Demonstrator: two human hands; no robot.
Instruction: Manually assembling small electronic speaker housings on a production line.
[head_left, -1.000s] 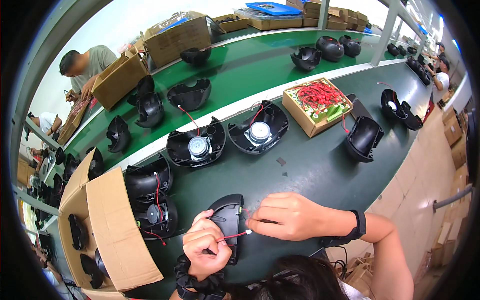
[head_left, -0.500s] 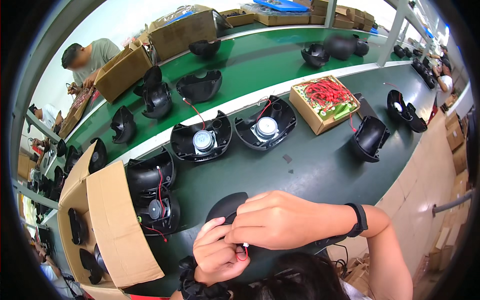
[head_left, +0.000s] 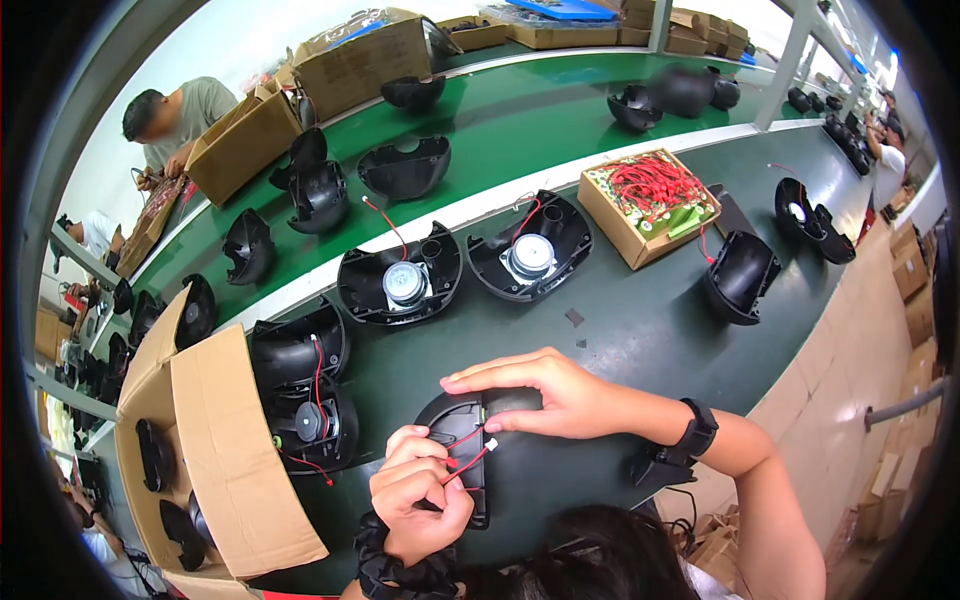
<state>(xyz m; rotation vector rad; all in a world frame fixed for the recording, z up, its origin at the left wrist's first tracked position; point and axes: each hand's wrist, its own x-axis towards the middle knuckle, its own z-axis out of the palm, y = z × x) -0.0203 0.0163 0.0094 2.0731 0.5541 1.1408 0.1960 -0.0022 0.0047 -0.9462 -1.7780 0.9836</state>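
Observation:
A black plastic housing shell lies on the bench before me, its inside partly showing. My left hand is closed over its left side, fingers curled round a red wire that ends in a small white plug. What else those fingers cover is hidden. My right hand is open, fingers stretched over the shell's far edge. Its thumb sits by a small green board at the shell's right edge.
Two shells with round speakers stand beyond my hands. A cardboard box of red wires and green boards is farther right. At left, an open carton adjoins more shells. A person works across the green belt.
My right hand has lifted off the left hand and opened, moving to the shell's far right edge. The shell's inside and the plugged wire now show more.

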